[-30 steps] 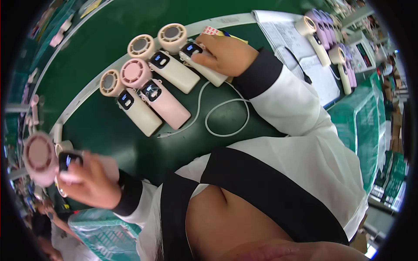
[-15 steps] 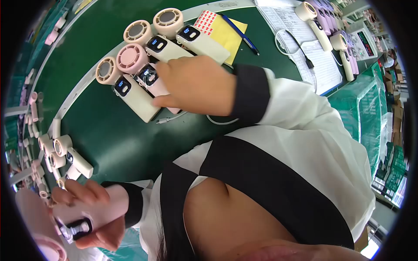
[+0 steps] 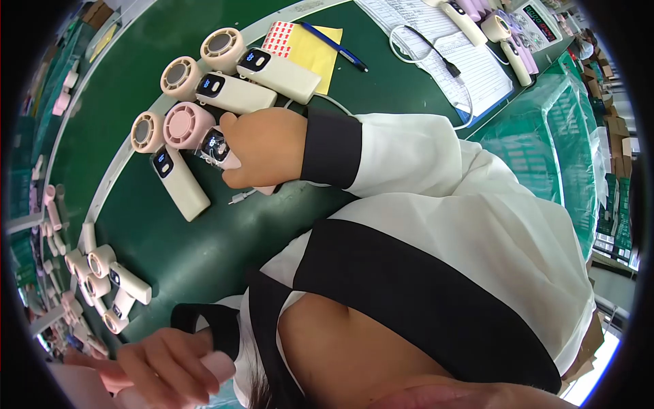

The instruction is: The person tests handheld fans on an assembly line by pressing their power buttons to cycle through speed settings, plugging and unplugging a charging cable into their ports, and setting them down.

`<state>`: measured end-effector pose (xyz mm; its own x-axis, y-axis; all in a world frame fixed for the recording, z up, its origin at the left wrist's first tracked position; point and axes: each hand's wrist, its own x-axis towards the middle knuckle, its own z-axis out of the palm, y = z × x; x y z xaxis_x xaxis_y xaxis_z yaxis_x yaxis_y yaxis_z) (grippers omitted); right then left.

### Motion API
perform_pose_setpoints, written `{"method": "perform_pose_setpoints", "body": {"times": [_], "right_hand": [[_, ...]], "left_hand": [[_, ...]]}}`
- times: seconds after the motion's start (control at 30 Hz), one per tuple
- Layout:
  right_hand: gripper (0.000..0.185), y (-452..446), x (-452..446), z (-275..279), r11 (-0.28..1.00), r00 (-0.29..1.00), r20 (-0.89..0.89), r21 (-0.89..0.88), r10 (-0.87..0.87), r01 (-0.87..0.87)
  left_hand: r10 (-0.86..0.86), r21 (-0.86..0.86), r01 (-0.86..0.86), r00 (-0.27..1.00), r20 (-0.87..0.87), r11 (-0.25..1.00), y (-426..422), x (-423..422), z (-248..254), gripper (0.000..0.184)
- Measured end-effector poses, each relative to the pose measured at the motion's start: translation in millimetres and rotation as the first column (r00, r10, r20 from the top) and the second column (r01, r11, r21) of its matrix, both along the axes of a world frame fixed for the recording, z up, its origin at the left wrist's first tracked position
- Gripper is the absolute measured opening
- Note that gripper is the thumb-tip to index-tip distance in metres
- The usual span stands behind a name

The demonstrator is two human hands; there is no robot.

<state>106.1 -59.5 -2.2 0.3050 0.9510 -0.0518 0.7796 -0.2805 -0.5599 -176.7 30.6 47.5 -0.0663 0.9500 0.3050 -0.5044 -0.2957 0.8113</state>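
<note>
At the lower left, my left hand (image 3: 165, 368) is wrapped round a pink handheld fan (image 3: 221, 366), whose head is blurred and partly out of view. My right hand (image 3: 267, 146) grips the handle of another pink fan (image 3: 182, 125), which lies on the green table and has a lit display. Left of that fan lies a cream fan (image 3: 182, 185). Above my right hand are two more cream fans, one (image 3: 237, 93) closer to it and one (image 3: 286, 73) farther up. A white cable (image 3: 240, 197) passes partly beneath my right hand.
A red-and-white sticker sheet (image 3: 278, 39), a yellow paper (image 3: 317, 58) and a blue pen (image 3: 337, 48) lie at the top. Printed sheets (image 3: 470, 75) and a black-ended cable (image 3: 449, 66) are at the upper right, beside a green basket (image 3: 538, 146). Several fans (image 3: 129, 281) lie at the left.
My right hand has moved left from a cream fan to the pink fan. My left hand has brought its pink fan down towards my body. The table items appear shifted left in view.
</note>
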Motion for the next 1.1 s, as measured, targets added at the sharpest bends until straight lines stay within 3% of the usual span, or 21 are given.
{"method": "perform_pose_setpoints", "body": {"times": [0.07,0.17,0.23,0.3,0.33,0.4,0.47,0.53,0.57,0.6,0.63,0.67,0.7,0.73,0.8,0.83,0.87,1.0,1.1], "right_hand": [[0.034,-7,-2,6,0.999,1.000,-0.026,-0.043,-0.009,0.008],[0.028,-10,-4,8,0.997,0.999,-0.045,-0.076,0.007,-0.011],[0.022,-14,-14,-9,0.957,0.933,0.350,0.230,0.088,-0.177],[0.015,-18,-22,-23,0.795,0.728,0.686,0.439,0.004,-0.418],[0.015,-20,-24,-26,0.790,0.730,0.684,0.444,0.007,-0.423],[0.012,-23,-28,-29,0.792,0.752,0.651,0.402,0.106,-0.459],[0.008,-24,-26,-29,0.781,0.757,0.617,0.356,0.216,-0.513],[0.011,-28,-20,-24,0.787,0.788,0.527,0.315,0.320,-0.530],[0.011,-30,-15,-16,0.770,0.781,0.525,0.324,0.337,-0.550],[0.013,-34,-6,-4,0.756,0.884,0.202,0.461,0.422,-0.466],[0.015,-39,5,8,0.762,0.859,-0.142,0.548,0.492,-0.345],[0.019,-49,18,21,0.805,0.614,-0.612,0.590,0.499,-0.066],[0.023,-52,28,30,0.862,0.163,-0.881,0.470,0.445,0.188],[0.023,-47,32,32,0.856,0.158,-0.874,0.483,0.459,0.186],[0.030,-40,39,36,0.761,0.499,-0.816,0.514,0.293,0.394],[0.030,-38,41,37,0.752,0.501,-0.809,0.530,0.309,0.392],[0.032,-39,40,37,0.786,0.545,-0.790,0.514,0.280,0.342],[0.039,-45,35,32,0.885,0.643,-0.729,0.434,0.235,0.170],[0.038,-48,40,41,0.807,0.573,-0.797,0.460,0.191,0.370]], "left_hand": [[-0.286,0.075,0.289,0.957,-0.052,0.954,-4,3,7,0.072],[-0.637,0.161,0.656,0.755,-0.156,0.737,-7,15,22,0.070],[-0.803,0.186,0.837,0.547,-0.238,0.515,-9,27,30,0.068],[-0.898,0.185,0.952,0.293,-0.328,0.243,-11,39,33,0.067],[-0.894,0.183,0.951,0.299,-0.333,0.250,-12,45,30,0.067],[-0.936,-0.027,0.956,0.291,0.199,0.292,-14,60,15,0.049],[-0.632,-0.366,0.652,0.751,0.192,0.664,-33,85,3,0.049],[-0.815,-0.163,0.852,0.523,0.250,0.497,-23,96,-15,0.050],[-0.802,-0.163,0.837,0.547,0.240,0.522,-20,100,-19,0.050],[-0.850,-0.142,0.897,0.442,0.285,0.419,-20,105,-21,0.049],[-0.884,-0.114,0.944,0.330,0.331,0.310,-22,108,-24,0.048],[-0.863,-0.153,0.921,0.388,0.323,0.357,-29,112,-27,0.048],[-0.845,-0.188,0.899,0.437,0.309,0.396,-34,118,-29,0.049],[-0.847,-0.185,0.896,0.442,0.294,0.404,-34,122,-32,0.049],[-0.973,-0.217,0.972,0.136,0.186,0.094,-32,131,-35,0.047],[-0.986,-0.297,0.952,0.119,0.117,0.079,-35,136,-29,0.049],[-0.993,-0.375,0.924,0.107,0.051,0.080,-38,140,-24,0.050],[-0.989,-0.421,0.901,0.141,0.042,0.110,-43,140,-21,0.048],[-0.901,-0.457,0.805,0.208,-0.381,0.379,-47,131,-32,0.048]]}}
